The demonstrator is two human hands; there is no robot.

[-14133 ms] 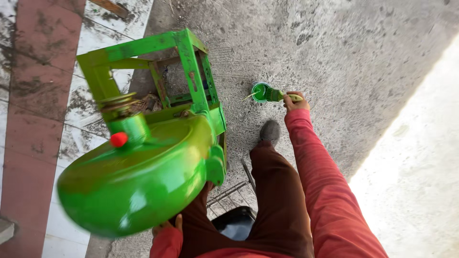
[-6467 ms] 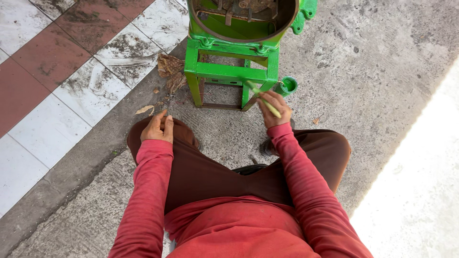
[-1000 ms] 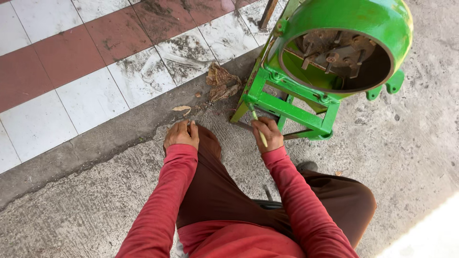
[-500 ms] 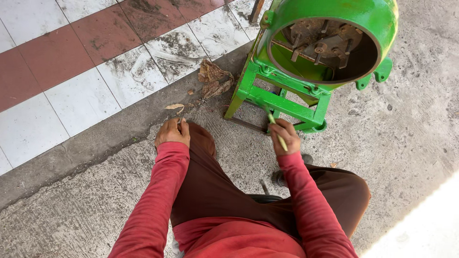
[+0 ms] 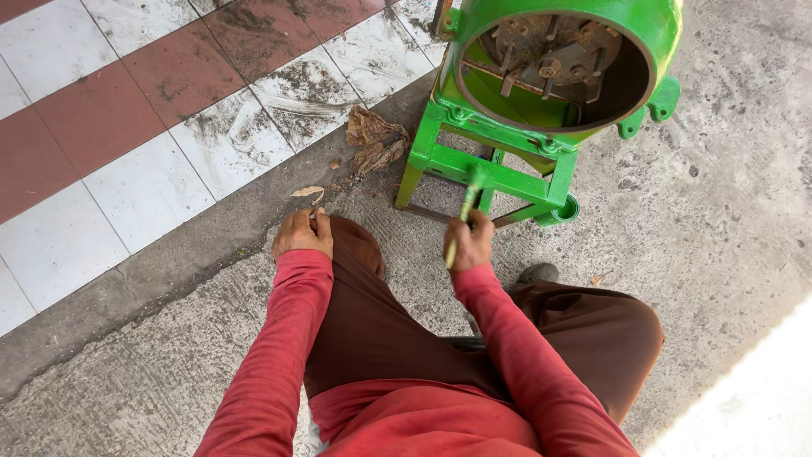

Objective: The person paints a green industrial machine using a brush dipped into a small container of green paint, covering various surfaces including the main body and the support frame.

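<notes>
Green-tipped brush in right hand points up toward frame.

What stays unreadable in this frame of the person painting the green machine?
- Brush tip: motion-blurred against the green frame, so contact is unclear.
- Right hand grip: fingers curl away from the head camera.
- Left hand: whatever it pinches is too small.
- Green drum top: cut off by the upper edge.

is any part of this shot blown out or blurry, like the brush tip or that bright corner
Head view: the bottom-right ground is overexposed to near white by sunlight. The rest sits in soft, even shade and looks sharp, including the green machine. The paintbrush in the right hand is slightly smeared at its tip. The left hand on the knee is in clear focus.
</notes>
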